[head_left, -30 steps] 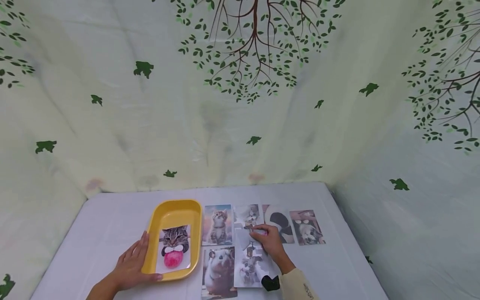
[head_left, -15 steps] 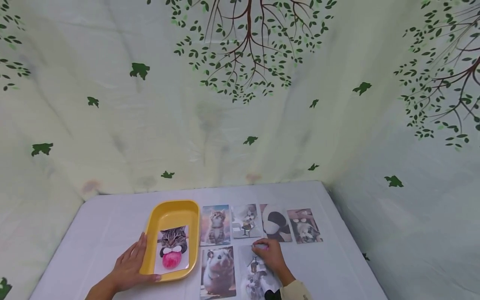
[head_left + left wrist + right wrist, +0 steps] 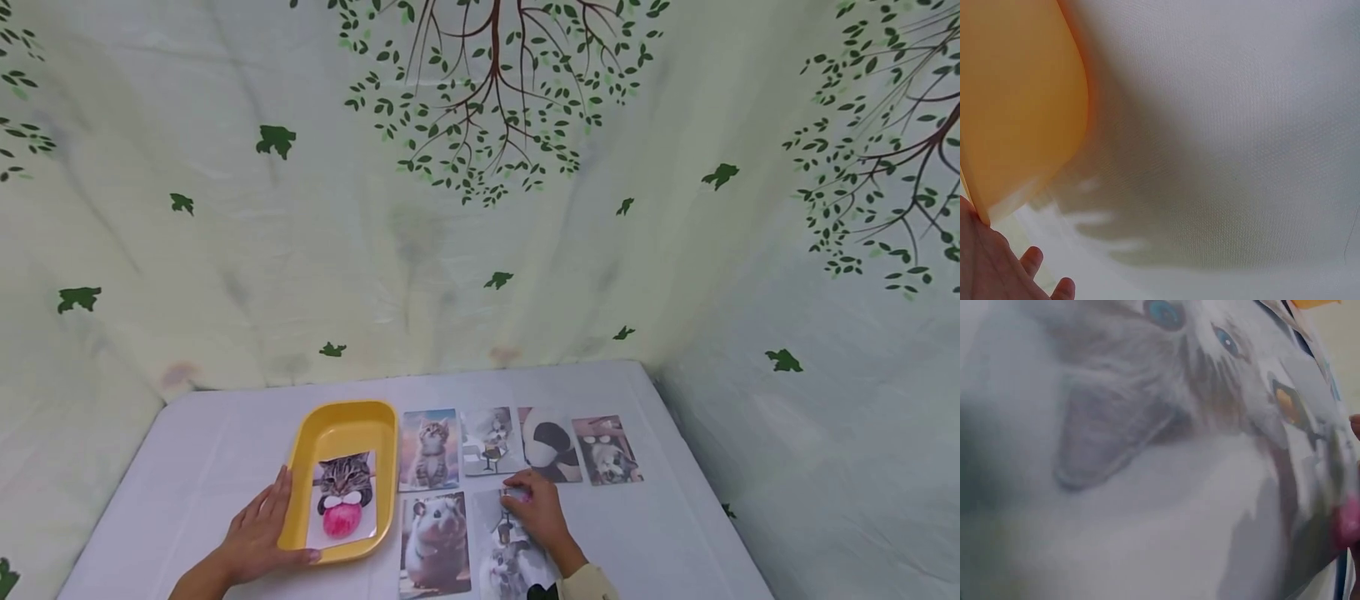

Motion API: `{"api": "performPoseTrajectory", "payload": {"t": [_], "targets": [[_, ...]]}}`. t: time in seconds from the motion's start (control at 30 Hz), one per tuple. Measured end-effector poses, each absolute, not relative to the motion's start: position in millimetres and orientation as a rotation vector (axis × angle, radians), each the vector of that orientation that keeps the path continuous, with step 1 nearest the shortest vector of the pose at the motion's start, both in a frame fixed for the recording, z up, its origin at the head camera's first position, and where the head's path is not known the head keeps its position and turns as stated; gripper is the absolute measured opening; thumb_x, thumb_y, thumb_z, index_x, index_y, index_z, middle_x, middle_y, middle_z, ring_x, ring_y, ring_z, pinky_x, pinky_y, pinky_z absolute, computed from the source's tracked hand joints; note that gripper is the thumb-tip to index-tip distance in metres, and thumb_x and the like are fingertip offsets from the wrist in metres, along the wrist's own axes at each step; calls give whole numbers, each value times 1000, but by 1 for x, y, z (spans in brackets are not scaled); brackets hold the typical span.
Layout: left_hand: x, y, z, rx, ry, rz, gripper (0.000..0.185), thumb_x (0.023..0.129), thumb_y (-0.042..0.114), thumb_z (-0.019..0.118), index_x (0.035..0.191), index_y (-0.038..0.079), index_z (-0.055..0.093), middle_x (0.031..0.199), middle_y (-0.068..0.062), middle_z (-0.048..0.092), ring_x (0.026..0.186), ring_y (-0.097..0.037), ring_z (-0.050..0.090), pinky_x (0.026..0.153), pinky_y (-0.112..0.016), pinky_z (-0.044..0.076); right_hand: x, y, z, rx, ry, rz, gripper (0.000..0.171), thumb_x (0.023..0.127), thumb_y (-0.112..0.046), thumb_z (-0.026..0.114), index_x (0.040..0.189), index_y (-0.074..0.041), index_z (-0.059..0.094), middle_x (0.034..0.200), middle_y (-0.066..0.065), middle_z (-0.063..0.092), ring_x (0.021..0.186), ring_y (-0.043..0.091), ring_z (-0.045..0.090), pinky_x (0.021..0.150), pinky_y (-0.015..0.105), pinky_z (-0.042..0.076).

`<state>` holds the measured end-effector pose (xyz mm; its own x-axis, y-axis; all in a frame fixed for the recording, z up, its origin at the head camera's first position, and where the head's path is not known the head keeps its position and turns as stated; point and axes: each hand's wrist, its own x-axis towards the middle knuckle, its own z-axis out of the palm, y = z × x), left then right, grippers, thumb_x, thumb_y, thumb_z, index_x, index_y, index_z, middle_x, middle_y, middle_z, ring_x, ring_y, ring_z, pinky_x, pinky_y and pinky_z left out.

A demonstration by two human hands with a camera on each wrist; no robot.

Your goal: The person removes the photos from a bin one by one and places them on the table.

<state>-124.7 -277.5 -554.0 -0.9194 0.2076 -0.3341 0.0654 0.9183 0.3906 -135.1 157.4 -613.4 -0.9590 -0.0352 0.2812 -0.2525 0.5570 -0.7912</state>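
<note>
In the head view my left hand (image 3: 255, 533) rests along the left side of a yellow tray (image 3: 300, 479), fingers straight, thumb at its near rim. The left wrist view shows fingers beside the tray's wall (image 3: 1029, 106). A photo card (image 3: 343, 492) of a tabby cat with a pink ball lies in the tray. My right hand (image 3: 543, 512) pinches the far edge of a photo card (image 3: 504, 558) of a pale kitten. The kitten's blue-eyed face on this photo card (image 3: 1210, 362) fills the right wrist view. Its near end runs out of the head view.
Beside the tray lie photo cards of a kitten (image 3: 431, 454), a hamster-like animal (image 3: 435, 542), a grey-white animal (image 3: 491, 442), a black-and-white pattern (image 3: 550, 446) and a furry animal (image 3: 607, 450). A white cloth covers the table (image 3: 675, 542); a leaf-printed curtain (image 3: 420, 275) hangs behind.
My right hand has drawn the pale kitten photo card toward me, off the grey-white animal's card in the far row. My left hand stays at the tray.
</note>
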Motion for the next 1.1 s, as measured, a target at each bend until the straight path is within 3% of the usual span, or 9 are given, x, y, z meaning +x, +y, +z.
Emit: {"api": "performPoseTrajectory", "payload": {"t": [0.27,0.53,0.63,0.8,1.1], "targets": [[-126,-282,-554,200,2710,562,142,65,69,71,147,-3,-19,155,-29,-4,134,-51,9,103,-74,7,-142,142,-596,231,-2540,1336,18,75,-5,80,91,-10,73,94,-1,64,89,20,62,77,34,51],[-126,-287,-553,202,2721,591,144,63,68,73,147,-4,-18,154,-30,-1,134,-51,8,104,-72,5,-163,74,-549,580,-2552,1545,17,86,-14,72,101,-6,70,99,3,67,94,29,62,83,50,51],[-126,-287,-552,198,2715,602,144,63,68,73,147,-4,-18,154,-31,-1,134,-51,7,103,-73,5,-172,36,-531,591,-2668,1619,21,85,-18,74,104,-9,71,102,-2,66,99,25,61,89,48,50],[-125,-285,-551,219,2729,591,141,64,68,73,148,-5,-15,154,-31,2,134,-52,11,103,-74,9,-188,-20,-524,519,-2795,1633,27,82,-19,78,107,-14,71,103,-9,66,103,20,61,92,34,49],[-119,-284,-554,249,2724,618,140,65,67,73,149,-5,-13,154,-31,3,135,-51,12,103,-73,10,-202,-73,-535,387,-2863,1798,39,80,-13,79,116,-9,67,110,3,68,105,19,61,89,27,50]]}}
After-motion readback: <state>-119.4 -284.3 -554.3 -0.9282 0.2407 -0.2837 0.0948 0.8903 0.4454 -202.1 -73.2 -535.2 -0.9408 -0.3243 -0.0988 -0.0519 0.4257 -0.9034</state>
